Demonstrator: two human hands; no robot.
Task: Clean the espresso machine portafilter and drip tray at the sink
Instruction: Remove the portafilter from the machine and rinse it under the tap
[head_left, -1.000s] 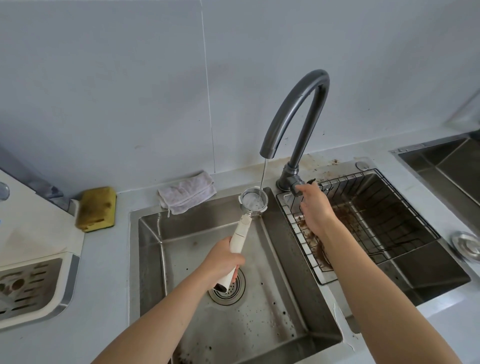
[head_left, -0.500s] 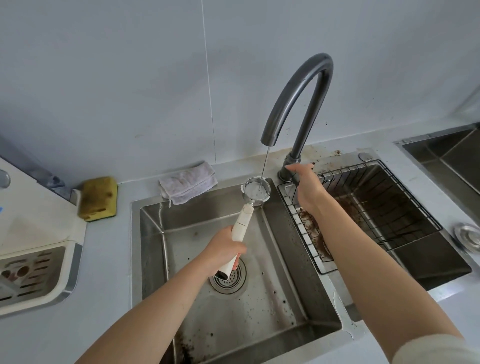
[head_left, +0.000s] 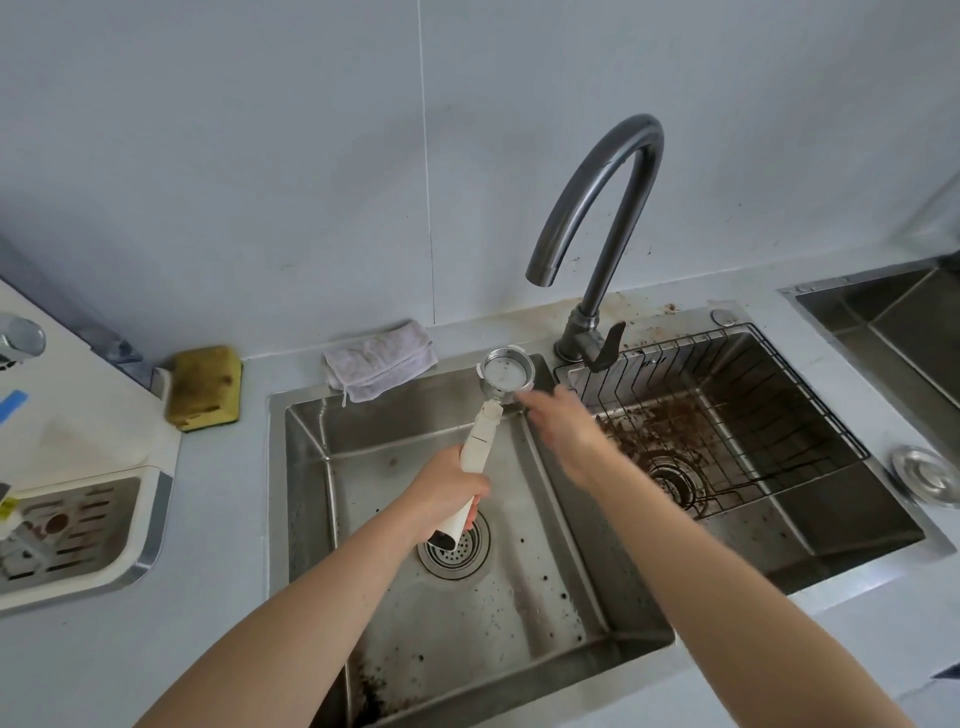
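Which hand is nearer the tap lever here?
Right. The right hand is blurred, just below and left of the tap lever, not touching it. The left hand is lower, gripping the portafilter handle.

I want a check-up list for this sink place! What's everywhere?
Surface: grey counter; steel sink speckled with coffee grounds.
Job's things: portafilter held over the left basin; drip tray on the machine at left, stained.
Clutter: yellow sponge, folded cloth, wire basket in the grounds-covered right basin, round steel lid.
Grips: left hand wraps the white handle; right hand, blurred, empty, near the filter basket.
Cables: nothing seen.
Surroundings: faucet, no water seen running; plain wall; second sink far right.
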